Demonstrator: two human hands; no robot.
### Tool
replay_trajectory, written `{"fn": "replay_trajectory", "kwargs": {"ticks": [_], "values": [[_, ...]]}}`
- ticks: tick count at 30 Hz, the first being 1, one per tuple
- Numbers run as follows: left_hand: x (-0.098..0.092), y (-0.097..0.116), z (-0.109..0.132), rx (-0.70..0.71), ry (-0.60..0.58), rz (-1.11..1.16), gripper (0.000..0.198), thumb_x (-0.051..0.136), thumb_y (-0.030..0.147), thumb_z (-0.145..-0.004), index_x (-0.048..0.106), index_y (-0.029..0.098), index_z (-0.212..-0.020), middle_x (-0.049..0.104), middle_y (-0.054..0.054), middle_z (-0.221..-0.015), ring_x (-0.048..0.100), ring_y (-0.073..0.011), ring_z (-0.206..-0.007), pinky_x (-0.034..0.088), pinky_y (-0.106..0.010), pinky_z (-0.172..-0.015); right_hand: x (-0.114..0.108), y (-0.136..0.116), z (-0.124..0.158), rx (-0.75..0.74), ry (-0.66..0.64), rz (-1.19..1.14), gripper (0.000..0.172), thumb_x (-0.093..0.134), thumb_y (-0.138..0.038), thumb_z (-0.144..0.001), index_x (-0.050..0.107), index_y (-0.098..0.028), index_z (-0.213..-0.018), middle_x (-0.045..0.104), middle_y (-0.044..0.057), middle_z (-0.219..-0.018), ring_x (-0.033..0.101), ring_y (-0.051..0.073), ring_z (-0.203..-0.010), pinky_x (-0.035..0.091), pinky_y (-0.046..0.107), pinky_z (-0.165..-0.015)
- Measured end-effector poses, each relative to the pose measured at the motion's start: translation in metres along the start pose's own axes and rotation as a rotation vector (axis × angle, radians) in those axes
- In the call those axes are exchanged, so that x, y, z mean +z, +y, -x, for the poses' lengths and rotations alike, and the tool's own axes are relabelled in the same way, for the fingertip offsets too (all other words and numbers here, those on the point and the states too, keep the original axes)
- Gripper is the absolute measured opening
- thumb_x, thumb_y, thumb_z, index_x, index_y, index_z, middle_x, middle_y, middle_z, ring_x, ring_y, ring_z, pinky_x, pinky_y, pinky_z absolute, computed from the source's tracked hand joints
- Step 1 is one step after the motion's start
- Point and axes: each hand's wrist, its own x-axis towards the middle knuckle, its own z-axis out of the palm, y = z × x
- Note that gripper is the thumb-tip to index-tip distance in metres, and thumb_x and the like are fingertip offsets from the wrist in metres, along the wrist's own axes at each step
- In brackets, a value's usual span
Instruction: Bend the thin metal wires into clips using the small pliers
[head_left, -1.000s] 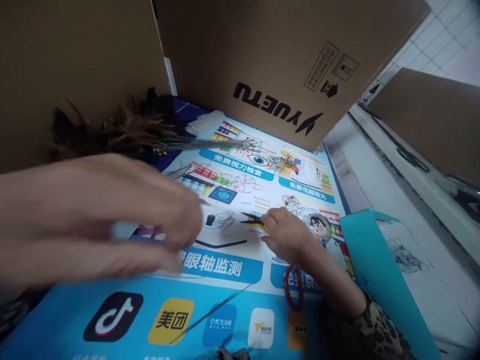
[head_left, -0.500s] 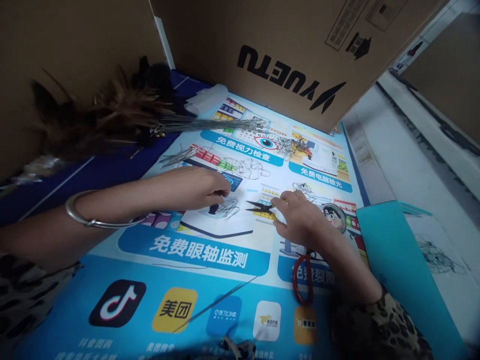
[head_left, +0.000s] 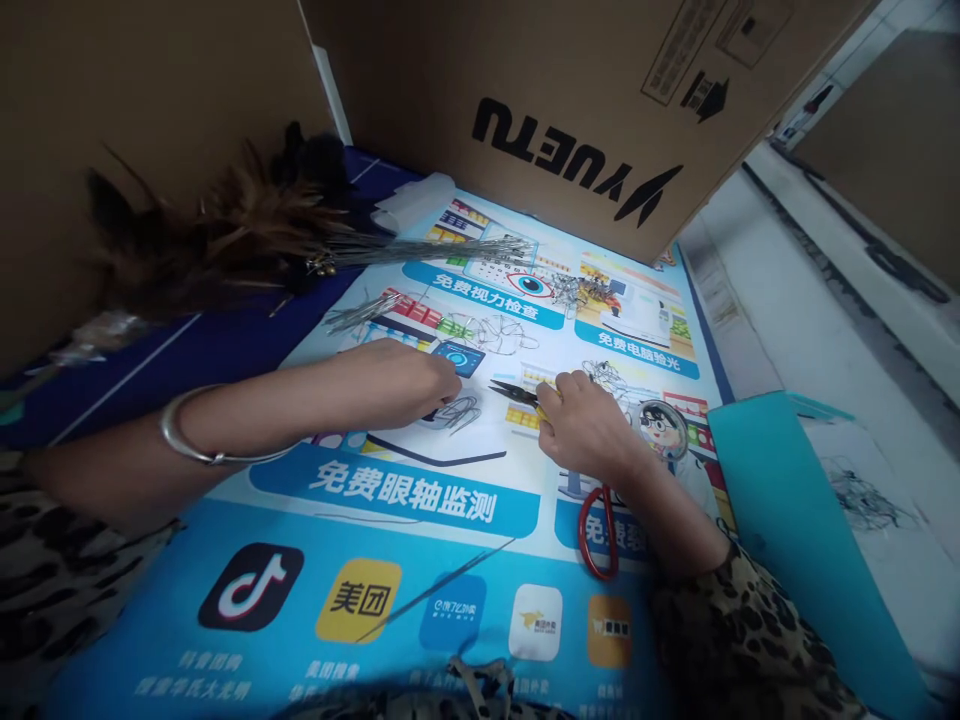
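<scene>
— Since half a second ago, what moved?

— Mostly the right hand (head_left: 581, 425). It has curled tighter over the yellow handles of the pliers (head_left: 514, 392), and their black tips now sit a little higher on the poster (head_left: 420, 560). They point at the left hand (head_left: 397, 380), which has barely shifted.

— And the left fingers?

— Drawn narrow, with the tips down on the wire loops (head_left: 459, 412) just left of the pliers. Whether they pinch a strand I cannot tell. A silver bangle (head_left: 184, 440) rings that wrist.

— What can be read?

— Beyond the pliers stands a cardboard box (head_left: 577, 170) printed "YUETU", upside down from here. Blue banners on the poster read 免费视力检查 and 免费电脑验光 beyond the pliers, and 免费眼轴监测 nearer than them. Nearer still come a black tile with a music-note logo and a yellow tile reading 美团.

— Anything else close by?

— Red-handled scissors (head_left: 598, 535) lie near the pliers, under the right wrist. A teal folder (head_left: 780, 520) is well to the right of them. Brown feathers (head_left: 225, 230) on a bundle of thin rods (head_left: 435, 250) lie far left of the pliers and beyond them.
</scene>
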Motion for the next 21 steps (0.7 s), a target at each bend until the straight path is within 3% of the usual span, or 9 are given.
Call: {"fn": "replay_trajectory", "kwargs": {"ticks": [3, 7, 15, 18, 21], "values": [[0.001, 0.004, 0.001, 0.046, -0.058, -0.134, 0.019, 0.048, 0.014, -0.086, 0.065, 0.019, -0.079, 0.067, -0.009, -0.078, 0.056, -0.0216, -0.058, 0.036, -0.033, -0.057, 0.004, 0.003, 0.0, 0.01, 0.032, -0.019, 0.028, 0.049, -0.026, -0.087, 0.058, -0.011, -0.109, 0.057, 0.017, -0.103, 0.047, 0.031, -0.099, 0.041, 0.04, -0.081], [0.004, 0.005, 0.003, 0.048, -0.047, -0.142, 0.021, 0.046, 0.01, -0.083, 0.066, 0.018, -0.083, 0.068, -0.012, -0.081, 0.059, -0.0233, -0.059, 0.037, -0.034, -0.058, 0.009, 0.008, 0.0, -0.018, 0.059, -0.074, 0.029, 0.05, -0.026, -0.086, 0.057, -0.01, -0.11, 0.057, 0.016, -0.104, 0.046, 0.029, -0.099, 0.04, 0.04, -0.083], [-0.002, 0.011, 0.005, -0.013, -0.055, -0.18, 0.02, 0.043, 0.025, -0.089, 0.063, 0.021, -0.088, 0.068, -0.008, -0.072, 0.058, -0.0229, -0.054, 0.031, -0.032, -0.051, 0.016, 0.011, -0.001, -0.041, 0.09, -0.15, 0.03, 0.053, -0.027, -0.083, 0.056, -0.01, -0.108, 0.057, 0.016, -0.107, 0.046, 0.029, -0.101, 0.042, 0.039, -0.085], [-0.004, 0.016, 0.004, -0.01, -0.009, -0.126, 0.024, 0.04, 0.03, -0.091, 0.063, 0.022, -0.091, 0.07, -0.008, -0.081, 0.062, -0.0235, -0.062, 0.034, -0.031, -0.052, 0.018, 0.01, -0.001, -0.027, 0.104, -0.159, 0.03, 0.053, -0.027, -0.081, 0.056, -0.01, -0.106, 0.057, 0.016, -0.106, 0.046, 0.029, -0.101, 0.043, 0.039, -0.084], [0.0, 0.017, 0.001, 0.006, 0.08, 0.069, 0.029, 0.04, 0.034, -0.093, 0.064, 0.022, -0.104, 0.073, -0.008, -0.098, 0.066, -0.0256, -0.081, 0.044, -0.031, -0.065, 0.02, 0.009, -0.001, -0.013, 0.103, -0.163, 0.03, 0.052, -0.026, -0.081, 0.055, -0.01, -0.106, 0.056, 0.017, -0.106, 0.046, 0.029, -0.102, 0.043, 0.039, -0.084]]}}
